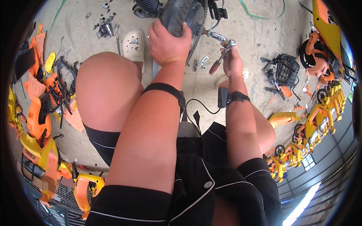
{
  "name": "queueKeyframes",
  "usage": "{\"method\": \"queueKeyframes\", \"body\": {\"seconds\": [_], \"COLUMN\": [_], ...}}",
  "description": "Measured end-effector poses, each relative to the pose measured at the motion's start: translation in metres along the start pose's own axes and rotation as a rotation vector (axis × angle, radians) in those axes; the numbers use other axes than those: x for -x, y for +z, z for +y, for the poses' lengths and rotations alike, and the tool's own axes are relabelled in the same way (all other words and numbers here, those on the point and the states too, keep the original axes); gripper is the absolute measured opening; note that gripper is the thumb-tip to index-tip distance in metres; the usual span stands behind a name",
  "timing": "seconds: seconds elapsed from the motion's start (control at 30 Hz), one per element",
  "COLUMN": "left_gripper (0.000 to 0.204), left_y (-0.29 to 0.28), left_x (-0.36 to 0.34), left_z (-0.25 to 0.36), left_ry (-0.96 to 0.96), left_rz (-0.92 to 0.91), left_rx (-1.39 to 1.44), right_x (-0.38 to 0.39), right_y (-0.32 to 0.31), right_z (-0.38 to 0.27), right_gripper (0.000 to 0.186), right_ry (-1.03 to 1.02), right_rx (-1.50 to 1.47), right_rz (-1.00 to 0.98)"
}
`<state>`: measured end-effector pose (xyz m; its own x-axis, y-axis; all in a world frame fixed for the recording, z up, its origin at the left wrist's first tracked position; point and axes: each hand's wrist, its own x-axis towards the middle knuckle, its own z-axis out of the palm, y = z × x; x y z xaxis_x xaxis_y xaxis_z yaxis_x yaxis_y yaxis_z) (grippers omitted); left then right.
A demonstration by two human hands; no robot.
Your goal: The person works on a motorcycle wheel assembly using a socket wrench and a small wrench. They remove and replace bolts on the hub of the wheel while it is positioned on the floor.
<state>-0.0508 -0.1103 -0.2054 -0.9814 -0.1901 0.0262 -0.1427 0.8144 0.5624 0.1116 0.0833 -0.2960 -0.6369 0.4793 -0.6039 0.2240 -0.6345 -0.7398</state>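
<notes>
A black-tyred wheel (177,15) stands at the top middle, with a chain or toothed ring along its right side. My left hand (169,44) grips the tyre's near end, thumb on the right and fingers on the left. To the right of the wheel, my right hand (233,64) holds a ratchet wrench (215,66) close to its head. The dark red handle points down and to the left. From the wrench head a silver socket (218,36) reaches left to the axle end (204,31) at the wheel's hub. The exact contact there is too small to tell.
Small metal pieces (196,65) lie on the concrete between my cream clogs (133,45). Loose bolts and fittings (107,29) are scattered at the upper left. Black parts (286,69) lie at right. Orange and yellow panels (37,116) line the left; yellow frames (318,120) stand at right.
</notes>
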Motion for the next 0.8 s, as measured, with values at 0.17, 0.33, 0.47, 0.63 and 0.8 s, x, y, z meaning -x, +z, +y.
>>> {"method": "queueKeyframes", "body": {"seconds": [0.17,0.33,0.47,0.63,0.8], "left_gripper": [0.069,0.069,0.074,0.074,0.073], "left_y": [-0.002,-0.003,0.004,0.002,0.003], "left_x": [-0.001,-0.001,0.0,0.001,0.001], "left_z": [0.0,0.001,-0.005,-0.005,-0.004], "left_ry": [-0.006,-0.008,0.082,0.059,0.053], "left_rz": [-0.016,-0.001,0.051,0.036,0.034], "left_rx": [-0.017,-0.016,-0.071,-0.078,-0.078], "right_x": [0.02,0.014,0.004,0.002,-0.006], "right_y": [0.008,0.011,-0.004,0.011,0.036], "right_z": [0.011,0.017,0.018,0.007,-0.012], "right_gripper": [0.044,0.043,0.046,0.049,0.045], "right_ry": [0.07,0.003,0.107,-0.019,-0.247], "right_rx": [-0.107,-0.003,-0.071,-0.112,0.473], "right_rz": [0.09,0.19,0.169,0.101,0.198]}}
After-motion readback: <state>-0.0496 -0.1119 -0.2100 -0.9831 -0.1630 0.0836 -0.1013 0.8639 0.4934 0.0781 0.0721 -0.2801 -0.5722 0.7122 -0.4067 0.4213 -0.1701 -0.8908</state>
